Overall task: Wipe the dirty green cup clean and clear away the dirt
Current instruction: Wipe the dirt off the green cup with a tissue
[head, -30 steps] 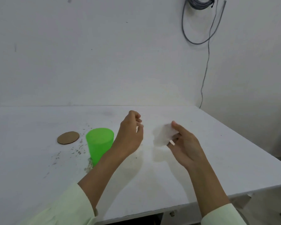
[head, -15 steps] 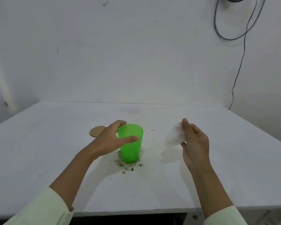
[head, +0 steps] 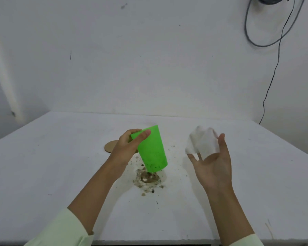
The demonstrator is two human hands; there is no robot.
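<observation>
White table (head: 60,157) is filling the lower frame. At centre, our left hand (head: 126,146) is gripping the tilted green cup (head: 152,151) over the dirt (head: 148,178). Right of centre, our right hand (head: 213,167), palm up, is loosely holding a tissue (head: 202,142).

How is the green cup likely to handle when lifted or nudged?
Probably light: the left hand holds the green cup tilted above the dirt pile by its rim alone. Likely stiff plastic, since its wall keeps shape under the thumb. Tall with a narrower base, it may tip if nudged once set down.
</observation>
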